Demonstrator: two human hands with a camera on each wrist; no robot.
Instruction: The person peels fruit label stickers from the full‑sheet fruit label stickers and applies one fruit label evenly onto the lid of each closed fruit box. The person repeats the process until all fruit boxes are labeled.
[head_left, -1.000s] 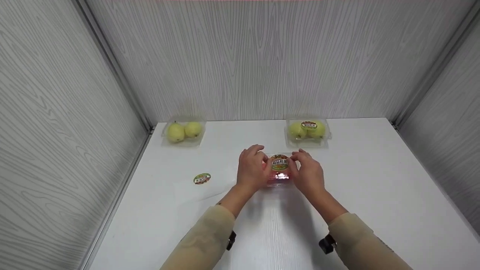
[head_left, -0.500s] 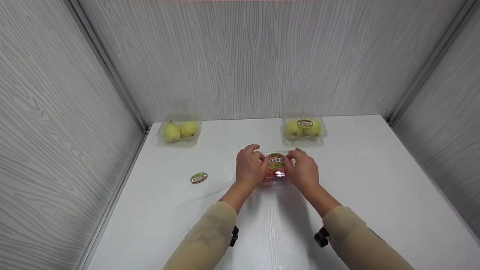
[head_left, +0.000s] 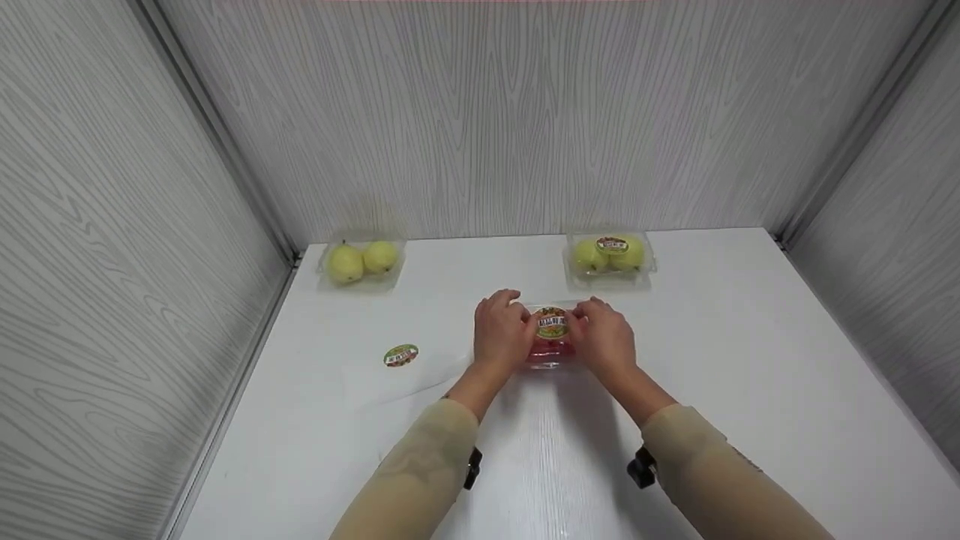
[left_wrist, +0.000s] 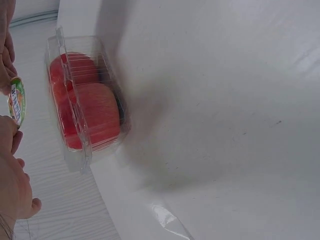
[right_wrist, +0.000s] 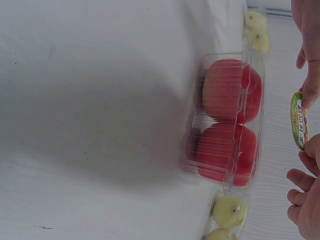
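An oval fruit label [head_left: 553, 323] hangs between my hands, over a clear clamshell box [head_left: 551, 365] that holds two red apples [right_wrist: 227, 150]. My left hand [head_left: 504, 330] pinches the label's left edge between thumb and finger. Its right edge is pinched the same way by my right hand [head_left: 606, 337]. Both wrist views show the label [left_wrist: 17, 102] raised apart from the lid. The box is closed and lies on the white table. In the head view the hands cover both of its ends.
At the back left stands a clear box with two yellow-green pears [head_left: 346, 265], without a label on top. Another pear box [head_left: 609, 279] at the back right bears an oval label [head_left: 612, 246]. A backing sheet [head_left: 375, 381] with one label [head_left: 401, 355] lies left of my left forearm.
My hands have drawn slightly closer together with the label between them, and it sits a little lower over the box. The whole head view has shifted slightly.
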